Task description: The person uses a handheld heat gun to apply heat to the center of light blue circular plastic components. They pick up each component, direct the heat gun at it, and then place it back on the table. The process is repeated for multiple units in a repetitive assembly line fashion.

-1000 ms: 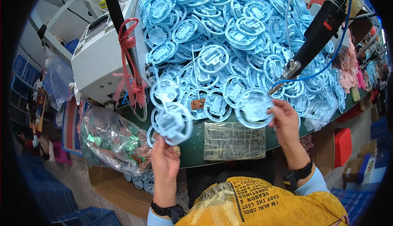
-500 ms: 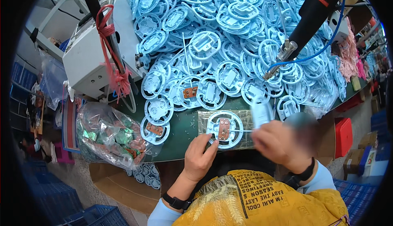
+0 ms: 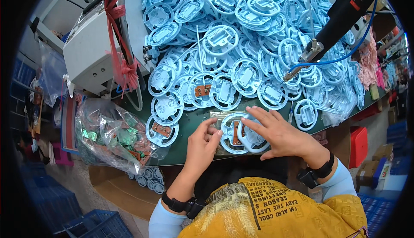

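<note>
On a brownish mat (image 3: 217,115) at the table's front edge lies a light blue plastic wheel-shaped part (image 3: 223,142) with a brown circuit board (image 3: 236,133) in it. A second blue wheel-shaped part (image 3: 251,141) overlaps its right side. My right hand (image 3: 282,136) spreads over this second part, fingers stretched and thumb apart; its fingertips are at the part's upper edge. Just left of the first part is my left hand (image 3: 202,143), fingers loosely bent, thumb apart, nothing seen in it.
Behind the mat rises a large heap of blue wheel-shaped parts (image 3: 220,40). A black tool with a metal tip (image 3: 308,57) hangs at the right, trailing a blue hose. At the left are a grey machine (image 3: 101,48) and a clear bag of circuit boards (image 3: 116,136).
My right hand has moved left, over the mat; the thin rod that reached from it toward the board no longer shows. A second blue part now overlaps the first. My left hand has let go.
</note>
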`<action>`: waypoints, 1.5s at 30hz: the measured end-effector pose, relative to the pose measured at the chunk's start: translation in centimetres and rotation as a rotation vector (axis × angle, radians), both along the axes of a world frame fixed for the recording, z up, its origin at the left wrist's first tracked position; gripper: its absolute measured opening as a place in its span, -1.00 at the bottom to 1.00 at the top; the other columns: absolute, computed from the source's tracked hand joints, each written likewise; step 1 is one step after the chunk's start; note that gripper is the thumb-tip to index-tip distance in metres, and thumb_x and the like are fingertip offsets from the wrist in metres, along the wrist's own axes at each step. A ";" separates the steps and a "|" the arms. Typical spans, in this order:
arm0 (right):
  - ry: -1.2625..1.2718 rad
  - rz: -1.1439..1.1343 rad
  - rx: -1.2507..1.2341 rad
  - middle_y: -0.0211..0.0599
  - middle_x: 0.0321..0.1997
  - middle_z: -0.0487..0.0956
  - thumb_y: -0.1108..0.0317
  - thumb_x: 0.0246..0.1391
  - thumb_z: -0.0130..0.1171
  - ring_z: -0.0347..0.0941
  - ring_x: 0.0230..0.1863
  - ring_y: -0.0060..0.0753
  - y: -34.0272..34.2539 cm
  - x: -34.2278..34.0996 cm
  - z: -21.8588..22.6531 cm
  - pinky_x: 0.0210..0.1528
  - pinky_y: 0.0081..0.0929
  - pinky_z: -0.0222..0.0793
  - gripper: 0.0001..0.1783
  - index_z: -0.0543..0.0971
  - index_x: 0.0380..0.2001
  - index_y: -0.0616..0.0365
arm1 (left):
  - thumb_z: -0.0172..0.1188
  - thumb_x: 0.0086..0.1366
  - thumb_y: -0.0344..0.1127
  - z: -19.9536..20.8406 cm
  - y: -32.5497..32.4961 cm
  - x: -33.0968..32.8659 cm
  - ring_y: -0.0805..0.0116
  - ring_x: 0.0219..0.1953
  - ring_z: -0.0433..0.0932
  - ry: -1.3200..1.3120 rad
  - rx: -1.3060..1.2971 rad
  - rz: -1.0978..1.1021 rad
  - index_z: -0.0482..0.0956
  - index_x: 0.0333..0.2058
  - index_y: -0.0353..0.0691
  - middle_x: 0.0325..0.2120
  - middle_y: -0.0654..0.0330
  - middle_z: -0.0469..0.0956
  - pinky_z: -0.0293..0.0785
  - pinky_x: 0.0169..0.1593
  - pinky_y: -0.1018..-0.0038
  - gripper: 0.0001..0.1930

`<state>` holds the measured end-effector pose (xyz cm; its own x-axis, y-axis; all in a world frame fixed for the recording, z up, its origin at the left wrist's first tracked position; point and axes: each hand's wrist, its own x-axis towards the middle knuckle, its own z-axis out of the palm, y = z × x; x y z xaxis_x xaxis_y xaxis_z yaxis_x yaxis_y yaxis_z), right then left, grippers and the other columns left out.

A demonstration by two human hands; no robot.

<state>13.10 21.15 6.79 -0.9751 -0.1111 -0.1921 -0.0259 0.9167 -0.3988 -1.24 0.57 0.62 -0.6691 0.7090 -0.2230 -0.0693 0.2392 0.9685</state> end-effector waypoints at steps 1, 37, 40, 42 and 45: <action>0.005 0.004 -0.002 0.07 0.42 0.08 0.17 -0.41 0.57 0.04 0.42 0.12 0.1 0.0 -0.4 0.33 0.04 0.04 0.19 0.16 0.35 0.07 | 0.17 0.29 -0.47 0.1 0.2 -0.2 0.64 -0.57 0.46 -0.038 -0.009 -0.020 0.40 0.09 -0.42 -0.41 0.26 0.55 0.37 -0.55 0.68 -0.60; 0.312 -0.155 -0.568 0.06 0.36 0.16 0.06 -0.42 0.57 0.11 0.37 0.02 -2.0 -1.9 -0.2 0.35 -0.22 0.04 0.27 0.14 0.36 0.28 | 0.28 0.21 -0.47 4.0 -1.0 -1.0 0.66 -0.54 0.47 -0.274 0.449 -0.274 0.63 -0.23 -0.30 -0.39 0.31 0.50 0.32 -0.52 0.68 -0.85; 0.271 -0.164 -0.722 0.03 0.36 0.17 0.06 -0.43 0.56 0.09 0.40 -0.04 -1.6 -1.8 -0.5 0.36 -0.24 0.01 0.26 0.15 0.36 0.27 | 0.33 0.14 -0.47 5.4 -0.4 -1.0 0.66 -0.55 0.42 -0.013 0.404 -0.204 0.64 -0.18 -0.23 -0.38 0.29 0.49 0.29 -0.53 0.65 -0.77; 0.229 -0.183 -0.855 -0.01 0.36 0.17 0.08 -0.42 0.55 0.07 0.41 -0.09 -1.4 -1.7 -0.7 0.38 -0.25 -0.01 0.24 0.16 0.36 0.25 | 0.39 0.06 -0.50 6.9 0.0 -1.3 0.65 -0.54 0.40 0.162 0.399 -0.241 0.66 -0.17 -0.22 -0.39 0.29 0.46 0.27 -0.53 0.68 -0.70; 0.168 -0.224 -1.027 -0.04 0.38 0.15 0.09 -0.42 0.55 0.06 0.41 -0.12 -1.6 -1.7 -0.6 0.38 -0.26 -0.02 0.24 0.16 0.36 0.25 | 0.41 0.00 -0.53 7.8 0.3 -1.5 0.66 -0.55 0.33 0.315 0.400 -0.276 0.69 -0.16 -0.17 -0.39 0.31 0.42 0.21 -0.54 0.69 -0.64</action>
<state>11.41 19.57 6.22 -0.9986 0.0418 0.0312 -0.0254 0.1339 -0.9907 -2.76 0.87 8.38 -0.4383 0.8545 0.2786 0.2499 -0.1819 0.9510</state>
